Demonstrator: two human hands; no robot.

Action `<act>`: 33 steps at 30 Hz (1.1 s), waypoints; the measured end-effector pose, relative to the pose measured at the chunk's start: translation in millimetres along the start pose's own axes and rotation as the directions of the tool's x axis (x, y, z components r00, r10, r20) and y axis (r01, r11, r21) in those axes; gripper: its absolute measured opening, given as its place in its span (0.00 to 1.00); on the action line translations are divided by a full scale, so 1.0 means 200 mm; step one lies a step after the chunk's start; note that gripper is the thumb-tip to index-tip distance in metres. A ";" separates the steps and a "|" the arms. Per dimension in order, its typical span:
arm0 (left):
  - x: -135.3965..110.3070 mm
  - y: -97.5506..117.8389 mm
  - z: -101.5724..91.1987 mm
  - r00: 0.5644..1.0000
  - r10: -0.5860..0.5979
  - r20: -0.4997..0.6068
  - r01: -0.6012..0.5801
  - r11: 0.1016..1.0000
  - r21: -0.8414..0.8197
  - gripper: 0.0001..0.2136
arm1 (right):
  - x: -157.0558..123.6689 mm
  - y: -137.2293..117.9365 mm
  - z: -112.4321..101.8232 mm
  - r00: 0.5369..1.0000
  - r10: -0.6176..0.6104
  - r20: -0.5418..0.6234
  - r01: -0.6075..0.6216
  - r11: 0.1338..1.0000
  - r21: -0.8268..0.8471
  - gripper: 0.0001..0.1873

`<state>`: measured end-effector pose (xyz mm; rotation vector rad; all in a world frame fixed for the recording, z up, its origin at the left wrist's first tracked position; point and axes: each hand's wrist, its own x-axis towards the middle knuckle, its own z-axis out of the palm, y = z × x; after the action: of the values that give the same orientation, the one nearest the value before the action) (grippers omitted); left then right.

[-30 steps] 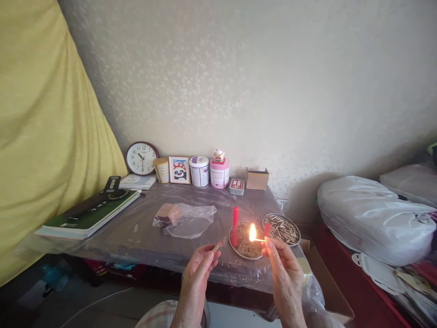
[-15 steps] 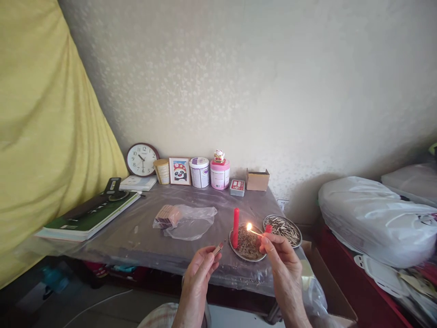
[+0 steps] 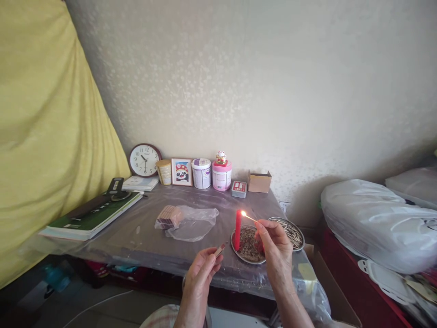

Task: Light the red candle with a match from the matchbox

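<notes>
I've got the right hand (image 3: 273,248) pinching a lit match (image 3: 249,217), stick slanting up-left, flame just beside the tip of the candle (image 3: 237,231). Candle stands upright, left of that grip. Left hand (image 3: 201,273), lower left of the candle, pinches a matchbox (image 3: 219,250).

The candle (image 3: 237,230) stood in a dish (image 3: 243,258) at the near right of the table (image 3: 143,237), with a second dish (image 3: 297,246) of matches just right of it. The right hand (image 3: 275,248) held a match (image 3: 249,217) to the candle's top. The left hand (image 3: 201,273), nearer and further left, held a matchbox (image 3: 219,250). A plastic bag (image 3: 191,223) lay left of the candle. A clock (image 3: 144,160), tins (image 3: 201,173) and a box (image 3: 259,181) lined the far edge.
</notes>
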<state>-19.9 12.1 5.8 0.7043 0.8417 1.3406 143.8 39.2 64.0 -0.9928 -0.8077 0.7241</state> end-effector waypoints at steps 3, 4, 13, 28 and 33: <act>0.00 0.00 0.00 1.000 -0.007 -0.003 0.007 1.000 0.000 0.14 | 0.02 0.01 0.02 1.000 -0.018 0.005 0.018 1.000 -0.006 0.12; -0.01 0.01 0.01 1.000 -0.007 -0.006 0.007 1.000 -0.003 0.14 | 0.03 0.01 0.02 1.000 -0.024 0.008 0.024 1.000 -0.006 0.12; -0.02 0.02 0.01 1.000 -0.008 0.002 0.008 1.000 -0.028 0.14 | 0.08 0.03 0.04 0.998 -0.060 0.023 0.061 0.998 -0.011 0.12; -0.02 0.03 0.02 1.000 -0.014 -0.028 0.012 0.999 -0.041 0.15 | 0.09 0.04 0.06 0.996 -0.078 0.053 0.078 0.997 -0.005 0.11; -0.01 0.02 0.02 0.999 -0.015 -0.041 0.014 0.999 -0.044 0.15 | 0.09 0.04 0.07 0.996 -0.075 0.057 0.075 0.997 -0.009 0.11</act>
<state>-18.8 11.0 11.7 0.6372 0.8463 1.3606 140.7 63.2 65.5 -0.9506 -0.8953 0.6862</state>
